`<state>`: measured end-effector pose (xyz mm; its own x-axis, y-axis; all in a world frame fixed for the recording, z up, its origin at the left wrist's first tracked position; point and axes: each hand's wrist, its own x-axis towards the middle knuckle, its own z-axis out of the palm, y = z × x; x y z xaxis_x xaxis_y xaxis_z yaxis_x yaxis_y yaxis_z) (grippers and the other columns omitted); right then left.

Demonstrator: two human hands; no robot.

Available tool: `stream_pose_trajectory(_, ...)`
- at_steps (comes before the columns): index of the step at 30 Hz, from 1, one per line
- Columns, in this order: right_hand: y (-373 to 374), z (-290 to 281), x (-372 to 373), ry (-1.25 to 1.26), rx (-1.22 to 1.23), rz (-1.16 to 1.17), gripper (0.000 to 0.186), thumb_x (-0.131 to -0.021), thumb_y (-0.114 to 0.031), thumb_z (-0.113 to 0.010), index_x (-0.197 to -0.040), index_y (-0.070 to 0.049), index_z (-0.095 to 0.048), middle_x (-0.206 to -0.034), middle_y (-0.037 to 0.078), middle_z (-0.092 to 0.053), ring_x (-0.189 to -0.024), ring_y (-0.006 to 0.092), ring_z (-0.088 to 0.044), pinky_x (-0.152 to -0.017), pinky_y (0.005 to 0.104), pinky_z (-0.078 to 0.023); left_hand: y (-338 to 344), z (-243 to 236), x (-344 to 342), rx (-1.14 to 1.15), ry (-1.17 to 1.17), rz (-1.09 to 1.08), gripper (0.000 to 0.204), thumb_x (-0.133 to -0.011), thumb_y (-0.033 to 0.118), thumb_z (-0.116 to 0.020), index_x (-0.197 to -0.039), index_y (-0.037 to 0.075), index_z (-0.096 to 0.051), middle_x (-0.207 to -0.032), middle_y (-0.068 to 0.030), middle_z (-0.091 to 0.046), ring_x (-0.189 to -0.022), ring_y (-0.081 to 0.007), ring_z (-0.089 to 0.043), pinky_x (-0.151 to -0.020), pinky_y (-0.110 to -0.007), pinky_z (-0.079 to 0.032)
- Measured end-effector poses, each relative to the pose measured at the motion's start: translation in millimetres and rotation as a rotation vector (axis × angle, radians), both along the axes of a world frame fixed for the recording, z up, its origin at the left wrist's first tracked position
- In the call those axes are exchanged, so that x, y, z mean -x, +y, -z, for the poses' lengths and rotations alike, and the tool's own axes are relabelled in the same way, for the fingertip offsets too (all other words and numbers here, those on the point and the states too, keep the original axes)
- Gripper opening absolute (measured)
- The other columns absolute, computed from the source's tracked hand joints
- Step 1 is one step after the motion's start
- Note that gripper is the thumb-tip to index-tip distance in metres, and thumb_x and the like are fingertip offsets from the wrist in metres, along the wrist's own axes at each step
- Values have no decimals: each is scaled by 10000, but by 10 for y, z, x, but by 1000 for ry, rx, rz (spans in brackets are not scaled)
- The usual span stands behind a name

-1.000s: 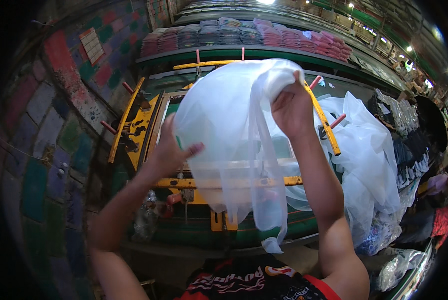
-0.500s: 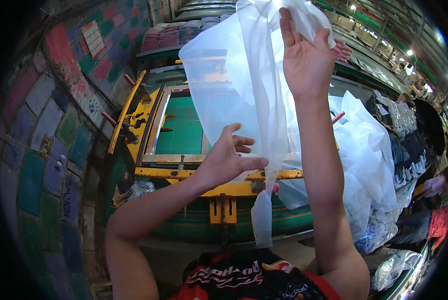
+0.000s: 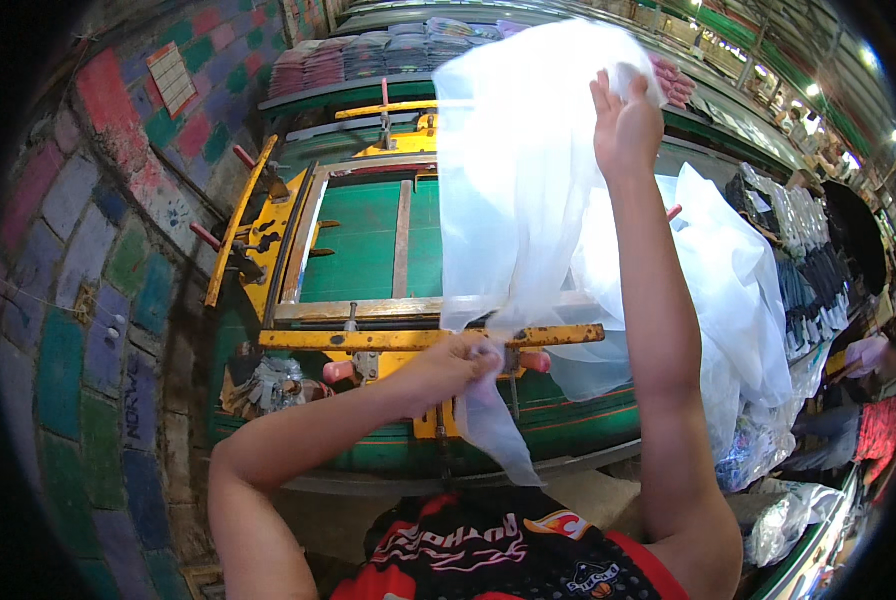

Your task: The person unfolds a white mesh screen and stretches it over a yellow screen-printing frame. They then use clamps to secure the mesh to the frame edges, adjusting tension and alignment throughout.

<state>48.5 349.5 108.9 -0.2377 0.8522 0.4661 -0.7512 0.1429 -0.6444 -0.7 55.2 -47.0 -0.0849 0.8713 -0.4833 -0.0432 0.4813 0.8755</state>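
A sheer white mesh fabric (image 3: 513, 170) hangs stretched between my two hands, over the right part of a wooden frame (image 3: 313, 235). My left hand (image 3: 460, 362) is closed around the fabric's near end, by the yellow bar (image 3: 368, 340) at the front of the frame. A loose tail of the fabric (image 3: 498, 435) drops below that hand. Farther off and higher, my right hand (image 3: 630, 130) holds the fabric's far end between fingers and thumb; folds partly hide the fingertips. The frame lies among yellow metal clamps on a green table.
More white mesh (image 3: 713, 290) lies heaped on the right. Pink clamp handles (image 3: 338, 372) stick out around the frame. Folded stacks (image 3: 368, 55) line the far table. Dark garments in clear plastic (image 3: 813, 270) lie at right, near another person (image 3: 873, 445). A painted brick wall (image 3: 98, 330) borders the left.
My left hand has closed on the fabric and moved down slightly left. My right hand has moved lower, its fingers now more curled around the fabric. The sheet has swung right, uncovering more of the frame.
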Motion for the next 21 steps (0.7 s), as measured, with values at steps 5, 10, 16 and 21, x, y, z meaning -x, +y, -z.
stream_pose_trajectory(5, -166, 291, -390, -1105, -94, -56, 582, -974, -190, -602, -1429, 85, -367, -1389, 234, -514, -1184, 327, -610, -891, 411, -572, -230, -481, 211, -174, 113, -63, 248, -1024, 235, -560, -1171, 38, -593, -939, -7, -578, -866, -78, -525, -763, -253, -454)
stream_pose_trajectory(10, -1022, 733, -436, -765, -929, -223, 437, -908, -281, -703, -1258, -31, -625, -1255, 147, -647, -1148, 258, -635, -928, 386, -541, -398, -805, 341, -283, 189, 3, 156, -1035, 187, -531, -1077, 54, -600, -912, 15, -564, -825, -63, -495, -736, -221, -422)
stream_pose_trajectory(16, -1451, 818, -252, -688, -1024, -855, 314, -937, -294, -671, -1083, -17, -688, -991, 129, -716, -908, 224, -684, -776, 354, -524, -633, -930, 375, -491, 271, 79, 131, -1003, 60, -554, -1097, 9, -629, -961, 6, -607, -892, -66, -533, -794, -236, -450)
stream_pose_trajectory(21, -1605, 743, -310, -829, -1120, -811, 216, -971, -203, -619, -929, -4, -694, -750, 111, -687, -655, 228, -640, -621, 361, -486, -917, -909, 398, -445, 519, -45, 124, -984, 49, -567, -1059, -2, -652, -869, -71, -661, -807, -114, -560, -751, -275, -472)
